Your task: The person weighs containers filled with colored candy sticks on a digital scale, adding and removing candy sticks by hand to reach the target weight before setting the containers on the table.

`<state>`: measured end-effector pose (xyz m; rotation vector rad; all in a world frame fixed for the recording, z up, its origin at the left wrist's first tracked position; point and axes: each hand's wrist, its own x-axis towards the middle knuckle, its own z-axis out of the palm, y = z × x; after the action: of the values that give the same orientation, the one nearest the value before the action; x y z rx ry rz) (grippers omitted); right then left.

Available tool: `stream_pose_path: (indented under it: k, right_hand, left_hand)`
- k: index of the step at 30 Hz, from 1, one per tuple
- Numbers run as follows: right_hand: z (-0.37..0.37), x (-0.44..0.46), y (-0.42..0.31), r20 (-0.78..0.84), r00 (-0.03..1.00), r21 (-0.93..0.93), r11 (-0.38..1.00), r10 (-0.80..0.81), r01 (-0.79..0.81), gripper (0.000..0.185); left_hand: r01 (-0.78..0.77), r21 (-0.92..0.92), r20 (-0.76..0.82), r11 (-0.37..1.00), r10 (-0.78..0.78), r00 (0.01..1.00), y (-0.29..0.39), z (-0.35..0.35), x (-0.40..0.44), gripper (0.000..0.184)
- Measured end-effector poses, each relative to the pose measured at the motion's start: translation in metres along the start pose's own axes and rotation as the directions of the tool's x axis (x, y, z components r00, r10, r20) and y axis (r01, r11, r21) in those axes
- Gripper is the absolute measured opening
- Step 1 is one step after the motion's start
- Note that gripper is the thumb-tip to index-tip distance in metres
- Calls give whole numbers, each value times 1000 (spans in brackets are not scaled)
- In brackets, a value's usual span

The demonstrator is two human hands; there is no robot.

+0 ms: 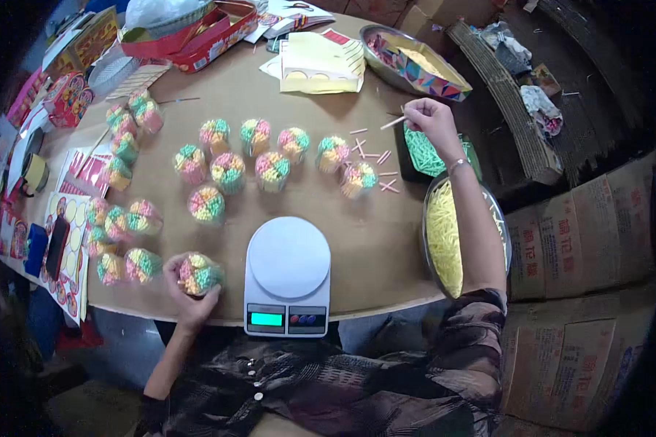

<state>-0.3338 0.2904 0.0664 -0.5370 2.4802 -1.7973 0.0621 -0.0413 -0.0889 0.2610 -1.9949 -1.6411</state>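
Observation:
My left hand (191, 306) is wrapped around a clear tub (199, 274) packed with pink, yellow, green and orange sticks, near the table's front edge. My right hand (430, 119) is raised at the far right, fingers pinched on a thin pale stick (393, 122) that points left. Below that hand is a dark tray of green sticks (426, 154). My right forearm passes over a metal bowl of yellow sticks (444, 240) and hides part of it. A white kitchen scale (288, 255) with a lit green display stands between my arms, its round plate bare.
Several similar filled tubs (273, 171) stand mid-table, with more at the left. Loose pink sticks (369, 154) lie left of the green tray. At the back are a patterned bowl (415, 62), printed paper (322, 65) and a red box (211, 36). Cardboard cartons (576, 240) stand right.

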Motion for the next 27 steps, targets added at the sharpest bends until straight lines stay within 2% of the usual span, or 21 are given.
stream_pose_path:
  k: [1,3,4,6,8,9,11,13,16,17,21,22,25,27]
  right_hand:
    - [1,-16,2,114,993,-155,987,-17,35,5]
    - [7,-49,4,178,981,-361,923,-71,132,2]
    - [15,-66,-3,194,979,-339,932,-62,126,2]
    - [26,-104,-16,192,977,-516,838,-89,177,4]
    - [31,-130,-7,201,977,-495,854,-68,161,6]
    - [34,-141,-2,202,977,-490,856,-69,161,6]
    - [35,-155,7,192,974,-586,783,-118,210,7]
    - [35,-161,9,194,980,-612,777,-34,148,8]
    - [42,-167,24,114,993,-612,785,-29,93,8]
    - [45,-168,28,117,993,-609,787,-32,97,8]
    - [62,-170,43,-58,998,-496,866,37,-61,7]
    - [66,-169,52,-52,998,-492,869,37,-58,7]
    - [72,-172,85,-163,982,-185,975,94,-124,7]
    - [72,-180,97,-190,957,8,975,219,-222,9]
  left_hand:
    - [7,-17,-27,1000,-7,1000,-1,0,0,68]
    - [-9,63,8,998,8,1000,4,3,6,68]
    - [-49,103,60,993,43,997,15,9,13,69]
    - [-81,49,174,996,71,982,40,30,30,71]
    - [-148,-7,265,989,144,953,38,54,41,72]
    - [-200,41,329,979,176,928,36,63,47,71]
    - [-288,-33,381,957,279,882,35,88,55,65]
    - [-349,16,387,937,316,866,34,102,56,67]
    - [-263,8,419,965,235,877,34,108,55,66]
    - [-265,13,416,964,235,878,32,110,55,66]
    - [-121,19,454,992,100,885,24,113,52,70]
    - [-120,25,451,992,96,887,25,111,53,70]
    - [-296,25,416,955,259,872,35,101,56,76]
    - [-369,24,370,929,335,867,41,88,56,78]
